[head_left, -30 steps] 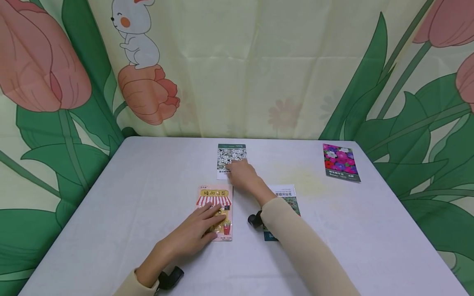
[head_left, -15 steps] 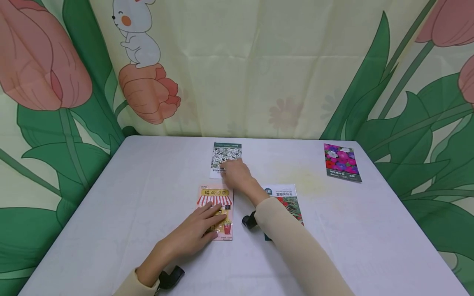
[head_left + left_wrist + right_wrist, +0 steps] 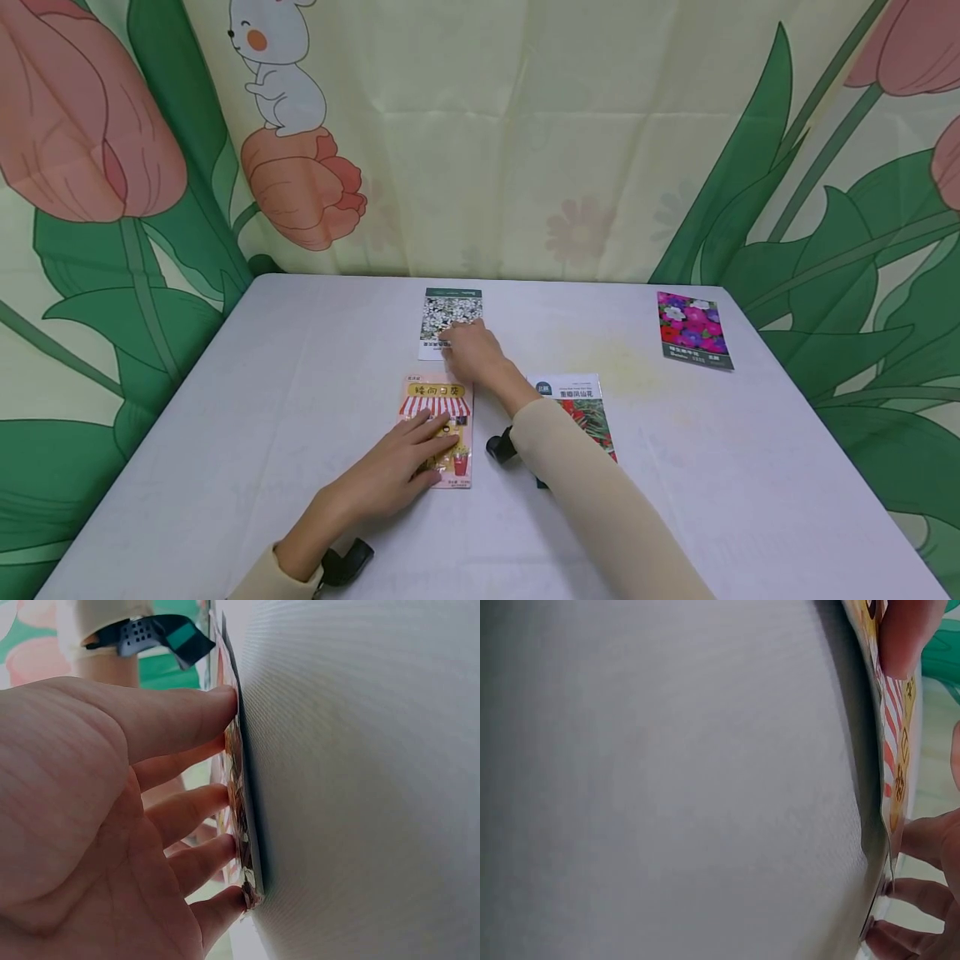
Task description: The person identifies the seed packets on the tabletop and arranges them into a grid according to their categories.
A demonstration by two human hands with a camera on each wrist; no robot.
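Observation:
My left hand (image 3: 386, 477) rests flat with spread fingers on a pink seed packet (image 3: 437, 390) with a striped awning print. In the left wrist view, the fingertips (image 3: 221, 796) touch that packet's face as it lies on the cloth. Farther back, my right hand (image 3: 477, 354) reaches over and its fingers press on a white-flower seed packet (image 3: 452, 312), covering its lower right part. Extended right-hand fingers (image 3: 922, 896) show at the edge of the right wrist view. Beneath the right forearm lies a red-flower seed packet (image 3: 581, 412), partly hidden by the sleeve.
A magenta-flower seed packet (image 3: 693, 327) lies slightly turned near the far right corner of the white-clothed table (image 3: 712, 500). Behind the table hangs a curtain (image 3: 465, 167) printed with tulips and a rabbit. Each wrist carries a small black camera (image 3: 347, 564).
My right hand has slid the white-flower packet leftward along the back of the table, uncovering more of the red-flower packet. The left hand has stayed on the pink packet.

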